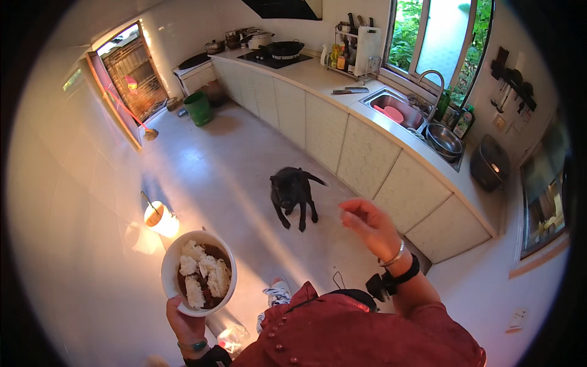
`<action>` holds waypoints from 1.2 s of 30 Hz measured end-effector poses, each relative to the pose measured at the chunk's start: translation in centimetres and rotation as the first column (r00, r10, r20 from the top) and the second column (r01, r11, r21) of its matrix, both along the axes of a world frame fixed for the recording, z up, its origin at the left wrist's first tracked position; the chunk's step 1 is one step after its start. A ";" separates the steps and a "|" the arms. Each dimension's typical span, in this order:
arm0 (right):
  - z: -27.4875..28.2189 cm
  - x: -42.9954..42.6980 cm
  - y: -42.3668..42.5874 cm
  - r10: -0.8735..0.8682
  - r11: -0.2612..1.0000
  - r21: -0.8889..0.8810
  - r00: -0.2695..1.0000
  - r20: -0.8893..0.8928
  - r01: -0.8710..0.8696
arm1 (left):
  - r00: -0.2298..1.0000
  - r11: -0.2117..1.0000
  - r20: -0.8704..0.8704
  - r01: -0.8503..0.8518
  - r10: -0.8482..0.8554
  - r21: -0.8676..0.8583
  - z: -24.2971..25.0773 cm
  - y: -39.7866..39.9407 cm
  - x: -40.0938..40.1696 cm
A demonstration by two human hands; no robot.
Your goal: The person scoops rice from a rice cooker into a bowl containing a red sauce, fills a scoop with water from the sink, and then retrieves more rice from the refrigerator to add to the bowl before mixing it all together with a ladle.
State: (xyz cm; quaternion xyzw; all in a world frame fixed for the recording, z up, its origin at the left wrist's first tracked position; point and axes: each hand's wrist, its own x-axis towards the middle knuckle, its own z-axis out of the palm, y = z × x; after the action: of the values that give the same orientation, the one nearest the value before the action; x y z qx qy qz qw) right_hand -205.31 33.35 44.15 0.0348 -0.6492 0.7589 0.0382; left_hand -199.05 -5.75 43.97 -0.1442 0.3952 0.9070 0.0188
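My left hand grips a white bowl by its near rim, out over the floor to my left. White rice lies in clumps in it, on top of a dark brown food or sauce. On the right, my right hand is raised in the air, slightly blurred. Its fingers are loosely curled, with a small gap to the thumb and nothing visible between them. A black dog stands on the floor ahead, between my hands and lower than both.
White cabinets run along the right, with a sink and a cooktop in the counter. A lit pail stands by the left wall. Farther off are a green bin, a broom and an open doorway.
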 end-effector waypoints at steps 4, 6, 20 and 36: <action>-1.5 -4.9 0.9 -0.262 0.940 0.221 0.965 -0.027 0.261 | 0.999 0.997 -0.051 0.016 -0.020 -0.070 -1.1 -1.5 -9.4; -1.8 -7.0 1.0 -0.363 0.897 0.262 0.932 -0.020 0.355 | 0.998 0.996 -0.032 0.047 -0.050 -0.079 -0.6 -1.9 -13.7; -2.4 -26.8 2.3 -0.431 0.881 0.215 0.902 -0.003 0.422 | 0.981 0.987 -0.113 0.150 -0.157 -0.065 -2.0 -1.1 -39.1; -1.6 -52.4 1.2 -0.343 0.810 0.482 0.937 -0.073 0.334 | 0.978 0.983 -0.104 0.174 -0.181 -0.065 -2.9 0.4 -62.5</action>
State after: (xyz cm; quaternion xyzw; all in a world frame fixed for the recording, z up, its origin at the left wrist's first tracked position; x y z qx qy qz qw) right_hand -257.72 34.56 42.57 -0.0793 -0.8150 0.5521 0.1571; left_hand -261.59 -5.33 41.05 -0.0587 0.4319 0.8970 0.0739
